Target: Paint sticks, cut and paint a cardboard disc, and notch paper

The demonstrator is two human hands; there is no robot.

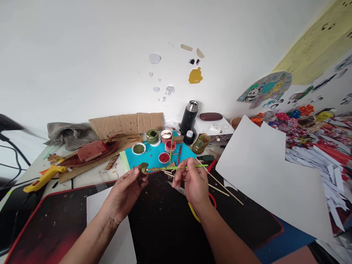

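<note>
My left hand (128,192) pinches a small olive-green painted piece (143,168) between thumb and fingers; its exact kind I cannot make out. A green-handled paintbrush (165,168) lies across the grip of my right hand (194,185), its tip at the painted piece. Behind the hands, on a blue sheet (148,157), sit a lid of olive paint (139,148), an olive paint jar (152,136), a lid of red paint (164,158) and a red paint jar (170,145). Another green brush (172,146) rests across the red jar.
Scissors (194,212) lie partly under my right hand, near thin wooden sticks (222,183). At left are a reddish model boat (90,151) and a yellow glue gun (45,179). A black flask (189,117) and a jar of murky water (201,143) stand behind; large white paper (264,168) is at right.
</note>
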